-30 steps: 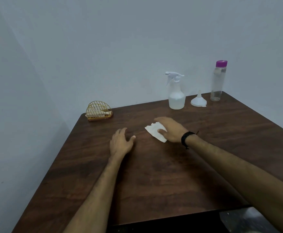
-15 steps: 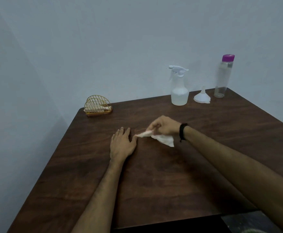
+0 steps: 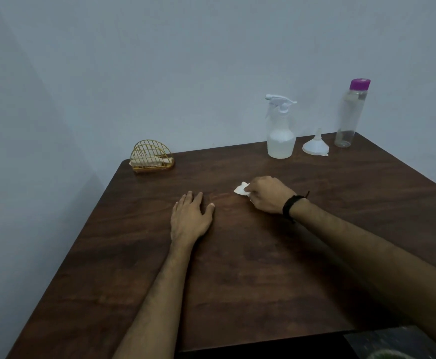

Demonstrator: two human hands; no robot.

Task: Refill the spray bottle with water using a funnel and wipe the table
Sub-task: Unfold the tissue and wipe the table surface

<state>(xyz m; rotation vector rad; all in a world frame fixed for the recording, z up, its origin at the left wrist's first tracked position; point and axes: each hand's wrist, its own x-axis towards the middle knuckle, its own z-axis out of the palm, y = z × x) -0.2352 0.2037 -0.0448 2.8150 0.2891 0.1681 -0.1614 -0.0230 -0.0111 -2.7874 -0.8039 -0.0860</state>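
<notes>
While the left hand [image 3: 191,217] lies flat on the table [image 3: 263,281] exactly as it did a second ago, fingers straight, holding nothing, the right hand [image 3: 267,194] has changed its hold on the tissue [image 3: 241,189]. A second ago the sheet lay spread under the palm; half a second ago it was lifted and dangling from the fingertips; now it is bunched small, with the right hand's grip clamped on it, fingers curled, wad pressed to the wood. Only a white corner shows past the knuckles. A faint lighter streak sits on the table between the two hands, possibly a damp patch, hard to tell.

The spray bottle [image 3: 281,130] stands upright at the far edge, trigger head on, cloudy liquid in its lower part. The funnel [image 3: 315,145] sits mouth down just beside it, and the clear bottle with the purple cap [image 3: 350,112] stands to the right of that, nearly empty. None of the three is touched. A yellow wire holder [image 3: 151,157] sits at the far left corner with tissues in it.

Judgement: the refill looks done and put away, and wiping is in hand. Refolding into a wad suggests a fresh face for another pass, probably toward that streak. Most of the near table appears unwiped so far.
</notes>
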